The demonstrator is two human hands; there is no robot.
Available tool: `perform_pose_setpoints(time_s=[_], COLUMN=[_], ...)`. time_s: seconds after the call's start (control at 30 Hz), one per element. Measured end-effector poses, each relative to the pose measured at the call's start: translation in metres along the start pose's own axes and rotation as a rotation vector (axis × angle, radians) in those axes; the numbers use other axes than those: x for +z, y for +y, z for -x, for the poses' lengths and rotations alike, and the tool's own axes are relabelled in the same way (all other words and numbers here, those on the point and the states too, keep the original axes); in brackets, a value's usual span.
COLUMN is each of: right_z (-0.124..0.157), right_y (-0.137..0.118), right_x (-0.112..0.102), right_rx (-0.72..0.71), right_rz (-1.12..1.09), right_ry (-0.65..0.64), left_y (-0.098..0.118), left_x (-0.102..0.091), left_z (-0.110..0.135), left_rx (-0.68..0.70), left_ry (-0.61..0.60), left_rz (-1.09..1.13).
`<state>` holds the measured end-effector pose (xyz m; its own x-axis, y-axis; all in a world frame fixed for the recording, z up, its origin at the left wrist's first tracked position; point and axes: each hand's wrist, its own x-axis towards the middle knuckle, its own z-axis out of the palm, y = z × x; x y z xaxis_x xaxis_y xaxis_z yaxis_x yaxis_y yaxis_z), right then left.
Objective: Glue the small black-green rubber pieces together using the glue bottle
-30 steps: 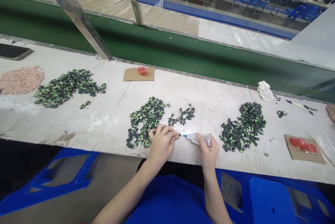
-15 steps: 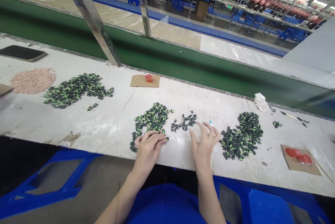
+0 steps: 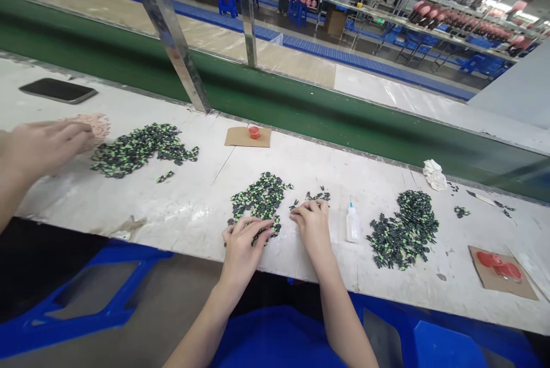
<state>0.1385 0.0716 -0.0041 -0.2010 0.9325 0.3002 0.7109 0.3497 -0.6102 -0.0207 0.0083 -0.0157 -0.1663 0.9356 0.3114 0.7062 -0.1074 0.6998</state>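
Observation:
My left hand point(image 3: 244, 242) rests at the near edge of a pile of small black-and-green pieces point(image 3: 263, 193). Its thumb and forefinger are pinched together, with a small black-and-green piece at their tips. My right hand point(image 3: 315, 230) has its fingers closed downward over a scatter of small dark slivers point(image 3: 320, 195), hiding part of them. Whatever its fingertips hold is too small to make out. Just right of that hand, a white squeeze bottle point(image 3: 353, 224) with a thin blue-based tip stands on the white table point(image 3: 197, 213).
Another person's hand point(image 3: 47, 147) reaches over a heap of pinkish pieces point(image 3: 99, 124) at left. More black-and-green heaps lie left point(image 3: 137, 150) and right point(image 3: 408, 230). A red cup point(image 3: 254, 132) sits on cardboard, a phone point(image 3: 59, 90) behind, crumpled tissue point(image 3: 435, 175) at right.
My right hand has moved left from beside the bottle to the dark slivers, its fingers closing. The bottle now shows fully. Another person's hand has come in at left.

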Motion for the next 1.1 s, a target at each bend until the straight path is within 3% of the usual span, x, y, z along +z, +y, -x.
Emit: perform_pose_setpoints(time_s=[0.17, 0.27, 0.57, 0.7, 0.83, 1.1], right_z=[0.016, 0.027, 0.038, 0.044, 0.049, 0.056], right_y=[-0.010, -0.017, -0.019, -0.016, -0.012, -0.008], right_x=[-0.015, -0.019, -0.024, -0.025, -0.027, -0.034], right_rx=[0.338, 0.520, 0.547, 0.473, 0.252, -0.088], right_rz=[-0.517, -0.719, -0.815, -0.803, -0.725, -0.533], right_ry=[0.055, 0.054, 0.026, 0.072, 0.169, 0.315], left_y=[0.011, 0.022, 0.035, 0.037, 0.042, 0.057], left_x=[0.004, 0.007, 0.010, 0.009, 0.007, 0.004], left_z=[-0.004, -0.006, -0.005, -0.006, -0.011, -0.013], left_rx=[0.117, 0.177, 0.232, 0.157, 0.050, -0.040], left_ry=[0.006, 0.015, -0.004, -0.101, -0.189, -0.203], left_rz=[-0.011, -0.033, -0.011, 0.098, 0.323, 0.613])
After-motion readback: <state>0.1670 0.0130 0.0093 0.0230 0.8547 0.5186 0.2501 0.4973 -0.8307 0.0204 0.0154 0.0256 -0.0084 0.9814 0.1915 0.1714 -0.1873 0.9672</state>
